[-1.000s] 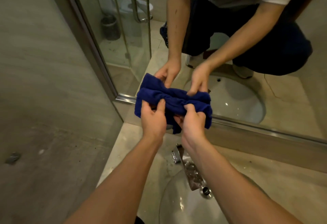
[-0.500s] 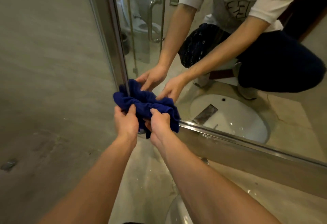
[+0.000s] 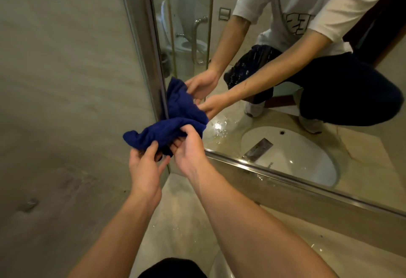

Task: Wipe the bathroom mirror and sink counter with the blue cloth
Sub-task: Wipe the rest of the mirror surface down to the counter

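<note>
The bunched blue cloth (image 3: 158,133) hangs in front of the mirror's lower left corner, close to the glass. My right hand (image 3: 189,148) pinches its right end with thumb and fingers. My left hand (image 3: 146,165) sits just below the cloth, thumb up against its underside and fingers curled near the hanging fold. The mirror (image 3: 274,93) shows both hands, the cloth and the crouching person reflected. Below lies the beige sink counter (image 3: 182,218), wet in spots.
A steel frame (image 3: 285,173) edges the mirror at its left side and bottom. A beige tiled wall (image 3: 66,102) fills the left. The white basin's rim (image 3: 222,269) shows at the bottom edge. The reflection shows the basin, a faucet, a toilet and a glass door.
The cloth and both hands moved left, from above the faucet to the mirror's left corner. My view turned left. The left hand's grip has loosened and slipped below the cloth.
</note>
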Tool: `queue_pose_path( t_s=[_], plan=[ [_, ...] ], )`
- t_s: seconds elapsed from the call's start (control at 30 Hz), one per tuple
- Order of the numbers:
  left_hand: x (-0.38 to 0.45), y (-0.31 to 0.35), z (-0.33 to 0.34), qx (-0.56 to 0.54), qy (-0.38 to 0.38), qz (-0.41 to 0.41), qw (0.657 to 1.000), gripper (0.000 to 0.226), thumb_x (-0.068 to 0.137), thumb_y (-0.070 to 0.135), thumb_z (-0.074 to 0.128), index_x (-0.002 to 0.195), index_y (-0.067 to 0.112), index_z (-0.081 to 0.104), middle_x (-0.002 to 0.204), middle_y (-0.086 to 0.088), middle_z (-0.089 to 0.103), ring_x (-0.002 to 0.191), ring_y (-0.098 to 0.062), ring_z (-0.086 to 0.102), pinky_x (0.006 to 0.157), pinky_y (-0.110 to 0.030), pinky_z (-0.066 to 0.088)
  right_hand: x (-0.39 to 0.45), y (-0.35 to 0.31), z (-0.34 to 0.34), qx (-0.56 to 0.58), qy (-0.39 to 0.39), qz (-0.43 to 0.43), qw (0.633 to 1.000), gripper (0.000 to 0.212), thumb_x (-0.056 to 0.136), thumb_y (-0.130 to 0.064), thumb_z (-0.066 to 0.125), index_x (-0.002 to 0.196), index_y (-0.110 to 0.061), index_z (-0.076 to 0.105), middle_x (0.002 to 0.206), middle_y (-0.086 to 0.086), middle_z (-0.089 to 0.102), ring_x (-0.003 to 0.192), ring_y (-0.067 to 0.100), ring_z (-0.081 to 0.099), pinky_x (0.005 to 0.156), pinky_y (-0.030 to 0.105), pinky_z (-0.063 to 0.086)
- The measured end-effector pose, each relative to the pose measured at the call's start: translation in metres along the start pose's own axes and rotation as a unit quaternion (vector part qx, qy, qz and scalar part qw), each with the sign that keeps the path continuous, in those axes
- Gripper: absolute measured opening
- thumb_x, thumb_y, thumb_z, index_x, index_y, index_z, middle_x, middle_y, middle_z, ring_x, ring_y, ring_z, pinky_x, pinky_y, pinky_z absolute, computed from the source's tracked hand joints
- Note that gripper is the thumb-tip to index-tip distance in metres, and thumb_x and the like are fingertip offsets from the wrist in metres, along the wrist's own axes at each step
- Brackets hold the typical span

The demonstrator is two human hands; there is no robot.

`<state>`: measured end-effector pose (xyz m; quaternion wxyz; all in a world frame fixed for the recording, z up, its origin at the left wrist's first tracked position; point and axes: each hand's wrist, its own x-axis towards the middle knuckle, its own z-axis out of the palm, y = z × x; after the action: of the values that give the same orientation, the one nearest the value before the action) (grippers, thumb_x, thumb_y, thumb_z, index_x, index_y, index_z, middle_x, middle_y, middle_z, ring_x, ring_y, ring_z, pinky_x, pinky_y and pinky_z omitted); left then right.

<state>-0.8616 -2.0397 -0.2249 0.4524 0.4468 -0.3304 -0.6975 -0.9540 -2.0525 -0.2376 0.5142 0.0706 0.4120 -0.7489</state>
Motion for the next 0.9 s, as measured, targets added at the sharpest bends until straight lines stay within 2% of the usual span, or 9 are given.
queue_pose_path(
  t_s=[0.07, 0.17, 0.3, 0.43, 0.57, 0.7, 0.77, 0.83, 0.9],
  plan=[
    [-0.002, 0.009, 0.007, -0.013, 0.005, 0.006, 1.0, 0.036, 0.1, 0.011, 0.053, 0.136, 0.016, 0.051, 0.128, -0.007, 0.064, 0.116, -0.02, 0.063, 0.098, -0.04, 0.052, -0.004, -0.003, 0.007, 0.022, -0.008, -0.015, 1.0, 0.042, 0.091, -0.015, 0.051, 0.131, -0.004, 0.055, 0.122, 0.02, 0.065, 0.1, 0.027, 0.062, 0.086, 0.035, 0.051],
    [0.002, 0.01, 0.008, -0.006, 0.008, 0.015, 1.0, 0.035, 0.1, 0.012, 0.053, 0.135, 0.019, 0.053, 0.125, -0.005, 0.065, 0.115, -0.019, 0.063, 0.097, -0.038, 0.053, -0.002, -0.001, 0.011, 0.018, -0.021, -0.043, 0.999, 0.036, 0.091, -0.014, 0.051, 0.125, -0.005, 0.059, 0.11, 0.015, 0.067, 0.092, 0.023, 0.064, 0.074, 0.03, 0.053],
    [0.013, -0.009, -0.008, 0.011, 0.027, -0.038, 0.999, 0.035, 0.1, 0.013, 0.054, 0.135, 0.02, 0.052, 0.127, -0.007, 0.063, 0.118, -0.023, 0.06, 0.099, -0.04, 0.05, 0.01, 0.014, 0.001, -0.067, 0.016, -0.059, 0.996, 0.014, 0.092, -0.008, 0.051, 0.097, -0.014, 0.063, 0.087, 0.007, 0.067, 0.078, 0.019, 0.062, 0.065, 0.029, 0.05],
    [0.03, -0.029, -0.02, 0.027, 0.039, -0.076, 0.996, 0.034, 0.1, 0.01, 0.053, 0.133, 0.018, 0.051, 0.131, -0.009, 0.06, 0.122, -0.027, 0.057, 0.102, -0.042, 0.046, 0.024, 0.036, -0.01, -0.101, 0.049, -0.039, 0.993, 0.021, 0.092, -0.011, 0.052, 0.111, -0.012, 0.06, 0.095, 0.01, 0.068, 0.082, 0.022, 0.062, 0.064, 0.032, 0.048],
    [0.027, -0.031, -0.025, 0.022, 0.037, -0.102, 0.994, 0.031, 0.1, 0.01, 0.053, 0.129, 0.02, 0.052, 0.132, -0.009, 0.06, 0.124, -0.027, 0.056, 0.102, -0.041, 0.046, 0.024, 0.036, -0.007, -0.126, 0.079, -0.047, 0.988, 0.015, 0.091, -0.011, 0.051, 0.103, -0.014, 0.061, 0.082, 0.008, 0.064, 0.074, 0.022, 0.059, 0.061, 0.031, 0.045],
    [0.02, -0.006, -0.01, -0.004, 0.024, -0.065, 0.998, 0.034, 0.099, 0.011, 0.054, 0.132, 0.02, 0.054, 0.126, -0.007, 0.064, 0.118, -0.023, 0.06, 0.104, -0.041, 0.047, 0.008, 0.018, 0.02, -0.094, 0.06, -0.074, 0.991, 0.015, 0.09, -0.01, 0.051, 0.1, -0.013, 0.062, 0.087, 0.009, 0.066, 0.079, 0.023, 0.062, 0.064, 0.034, 0.05],
    [0.015, 0.008, 0.004, -0.005, 0.027, -0.02, 0.999, 0.029, 0.098, 0.012, 0.055, 0.125, 0.024, 0.058, 0.117, -0.002, 0.068, 0.111, -0.018, 0.063, 0.102, -0.04, 0.048, -0.006, 0.005, 0.04, -0.074, 0.036, -0.089, 0.993, 0.014, 0.09, -0.009, 0.05, 0.094, -0.014, 0.063, 0.083, 0.008, 0.065, 0.075, 0.021, 0.061, 0.063, 0.032, 0.051],
    [0.009, 0.023, 0.021, -0.005, 0.021, 0.033, 0.999, 0.023, 0.098, 0.014, 0.056, 0.113, 0.03, 0.061, 0.111, 0.002, 0.07, 0.104, -0.014, 0.066, 0.092, -0.032, 0.052, -0.026, -0.012, 0.062, -0.058, 0.001, -0.12, 0.991, 0.015, 0.089, -0.01, 0.051, 0.094, -0.013, 0.064, 0.084, 0.008, 0.066, 0.078, 0.023, 0.062, 0.068, 0.035, 0.053],
    [0.006, 0.041, 0.036, -0.016, 0.011, 0.076, 0.997, 0.021, 0.098, 0.015, 0.055, 0.111, 0.03, 0.061, 0.107, 0.004, 0.071, 0.094, -0.007, 0.069, 0.076, -0.021, 0.052, -0.045, -0.031, 0.083, -0.045, -0.039, -0.163, 0.985, 0.016, 0.089, -0.008, 0.05, 0.099, -0.01, 0.062, 0.087, 0.008, 0.065, 0.082, 0.023, 0.062, 0.073, 0.037, 0.052]
  ],
)
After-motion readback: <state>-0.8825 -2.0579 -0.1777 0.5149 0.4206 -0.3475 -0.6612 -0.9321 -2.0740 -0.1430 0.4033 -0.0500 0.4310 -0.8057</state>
